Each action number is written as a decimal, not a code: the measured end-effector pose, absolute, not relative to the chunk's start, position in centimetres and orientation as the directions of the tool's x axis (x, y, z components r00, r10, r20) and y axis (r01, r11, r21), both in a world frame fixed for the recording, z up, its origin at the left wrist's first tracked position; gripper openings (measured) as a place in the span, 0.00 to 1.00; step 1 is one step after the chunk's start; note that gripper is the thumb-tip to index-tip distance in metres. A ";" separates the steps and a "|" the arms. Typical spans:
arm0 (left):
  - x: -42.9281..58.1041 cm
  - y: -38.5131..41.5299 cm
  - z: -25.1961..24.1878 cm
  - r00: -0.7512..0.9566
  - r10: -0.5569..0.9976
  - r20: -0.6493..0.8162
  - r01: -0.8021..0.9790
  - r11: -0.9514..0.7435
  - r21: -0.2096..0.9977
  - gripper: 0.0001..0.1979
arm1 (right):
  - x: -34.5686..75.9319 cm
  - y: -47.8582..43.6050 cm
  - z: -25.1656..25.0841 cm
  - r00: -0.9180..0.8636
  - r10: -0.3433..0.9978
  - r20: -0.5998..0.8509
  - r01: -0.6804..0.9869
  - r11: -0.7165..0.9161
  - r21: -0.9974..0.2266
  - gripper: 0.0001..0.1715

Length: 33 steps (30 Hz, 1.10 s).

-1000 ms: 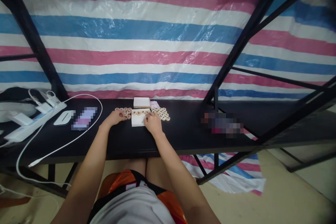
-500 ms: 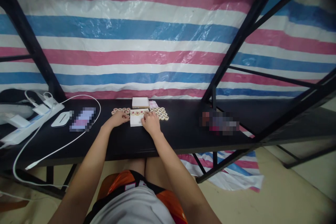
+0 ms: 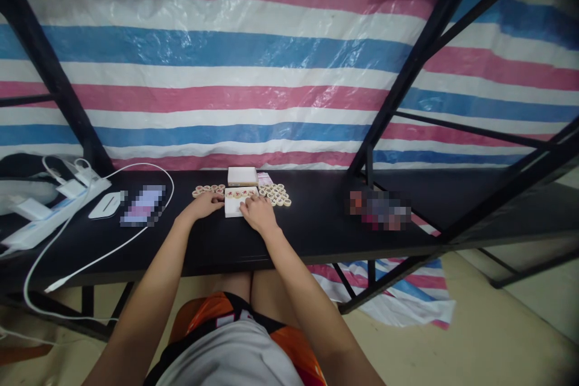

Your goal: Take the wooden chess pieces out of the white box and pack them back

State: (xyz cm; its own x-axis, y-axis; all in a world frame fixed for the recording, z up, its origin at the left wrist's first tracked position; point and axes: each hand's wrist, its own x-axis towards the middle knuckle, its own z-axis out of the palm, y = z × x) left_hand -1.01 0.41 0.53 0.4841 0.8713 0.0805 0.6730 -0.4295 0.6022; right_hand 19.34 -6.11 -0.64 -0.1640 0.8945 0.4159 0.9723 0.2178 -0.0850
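A shallow white box [image 3: 234, 210] lies on the black table in front of me, with a row of round Chinese chess pieces [image 3: 238, 193] with red marks along its far side. My left hand [image 3: 208, 205] rests at the box's left edge, fingers stretched toward its side; I see nothing held in it. Over the right part of the box lies my right hand [image 3: 260, 213], fingers apart, thumb reaching into the box near the row. Its fingertips partly hide the row's right end. Red-marked pieces [image 3: 207, 189] lie beyond my left hand, dark-marked pieces [image 3: 281, 194] beyond my right.
Behind the box sits a white lid-like box part [image 3: 242, 176], with a pinkish paper [image 3: 265, 178] beside it. To the left are a blurred-out phone [image 3: 143, 205], a white device [image 3: 105, 205], a cable and a power strip [image 3: 54, 208]. A pixelated object [image 3: 379, 211] lies right.
My right hand has shifted slightly left over the box, its thumb now further in. My left hand stays beside the box with little movement.
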 end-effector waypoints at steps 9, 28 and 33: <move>-0.4 -0.1 0.9 0.447 0.879 0.169 0.662 -0.451 0.599 0.12 | 19.4 -6.0 -0.7 -0.152 0.903 0.402 0.977 0.200 -0.080 0.19; 1.7 -1.4 1.3 0.526 0.821 0.222 0.611 -0.546 0.573 0.11 | 19.5 -5.8 -0.7 -0.151 0.895 0.421 0.972 0.211 -0.100 0.16; 1.7 -1.5 1.3 0.528 0.819 0.225 0.621 -0.553 0.555 0.12 | 19.5 -5.9 -0.6 -0.127 0.897 0.423 0.974 0.193 -0.117 0.18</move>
State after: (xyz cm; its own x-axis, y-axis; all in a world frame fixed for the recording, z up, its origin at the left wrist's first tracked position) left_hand 1.68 -1.50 1.35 0.5277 0.8191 0.2249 0.6213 -0.5527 0.5555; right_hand 19.47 -5.92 -0.62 -0.1268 0.8974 0.4226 0.9742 0.1929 -0.1173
